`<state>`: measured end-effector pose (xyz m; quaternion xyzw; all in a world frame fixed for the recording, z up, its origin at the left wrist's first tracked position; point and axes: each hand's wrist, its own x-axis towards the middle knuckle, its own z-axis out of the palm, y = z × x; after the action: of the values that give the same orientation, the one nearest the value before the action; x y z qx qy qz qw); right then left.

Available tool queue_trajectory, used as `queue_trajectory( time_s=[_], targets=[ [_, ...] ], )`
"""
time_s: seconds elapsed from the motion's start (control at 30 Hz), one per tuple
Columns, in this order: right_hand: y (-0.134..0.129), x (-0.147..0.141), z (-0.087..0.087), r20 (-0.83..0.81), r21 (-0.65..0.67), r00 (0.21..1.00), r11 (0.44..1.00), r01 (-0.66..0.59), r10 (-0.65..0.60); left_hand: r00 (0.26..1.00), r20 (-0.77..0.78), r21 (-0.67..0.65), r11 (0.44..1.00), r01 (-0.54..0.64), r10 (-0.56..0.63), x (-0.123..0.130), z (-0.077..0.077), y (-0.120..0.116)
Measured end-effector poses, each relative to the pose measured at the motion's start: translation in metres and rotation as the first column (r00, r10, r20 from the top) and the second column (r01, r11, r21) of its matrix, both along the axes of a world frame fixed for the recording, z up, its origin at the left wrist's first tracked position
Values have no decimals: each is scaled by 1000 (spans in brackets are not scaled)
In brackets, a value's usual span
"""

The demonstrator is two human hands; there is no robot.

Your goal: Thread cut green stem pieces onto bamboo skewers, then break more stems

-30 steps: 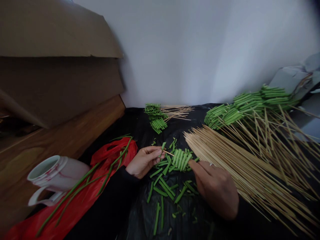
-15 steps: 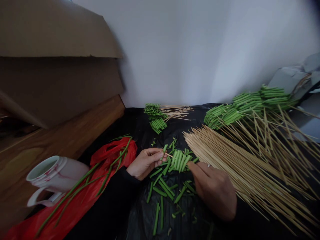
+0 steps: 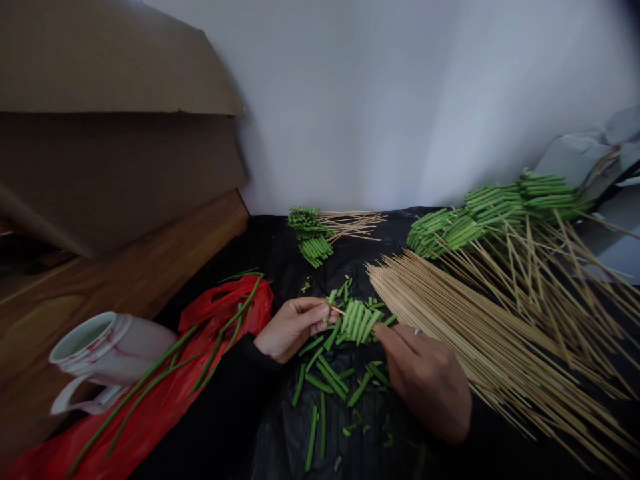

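Note:
Between finger and thumb my left hand (image 3: pixel 295 325) pinches a short green bean piece (image 3: pixel 331 299), which touches the tip of a thin wooden skewer (image 3: pixel 339 310). Several bean pieces (image 3: pixel 359 321) sit side by side across that skewer. My right hand (image 3: pixel 425 373), with a ring on one finger, is closed at the right end of this row; its grip on the skewer is mostly hidden behind the fingers. Loose cut pieces (image 3: pixel 330 377) lie below and around both hands on black plastic sheeting (image 3: pixel 280 427).
A pile of bare skewers (image 3: pixel 465 313) lies right of my right hand. Filled skewers rest at the back centre (image 3: pixel 315 233) and back right (image 3: pixel 465 223). On the left are a red bag (image 3: pixel 200 373) with long beans, a white mug (image 3: pixel 120 347) and a cardboard box (image 3: pixel 120 173).
The bean piece in my left hand is slightly more upright and looks closer onto the skewer tip. My right hand has hardly moved. The view has shifted a little.

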<state>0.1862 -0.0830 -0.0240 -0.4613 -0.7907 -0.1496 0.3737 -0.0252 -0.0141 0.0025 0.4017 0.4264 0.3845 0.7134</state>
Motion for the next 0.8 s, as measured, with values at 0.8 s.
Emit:
queue_trajectory(
  time_s=[0.8],
  targets=[
    [9, 14, 4, 82, 17, 995, 999, 51, -53, 451, -888, 352, 757, 550, 86, -9, -5, 1]
  ],
)
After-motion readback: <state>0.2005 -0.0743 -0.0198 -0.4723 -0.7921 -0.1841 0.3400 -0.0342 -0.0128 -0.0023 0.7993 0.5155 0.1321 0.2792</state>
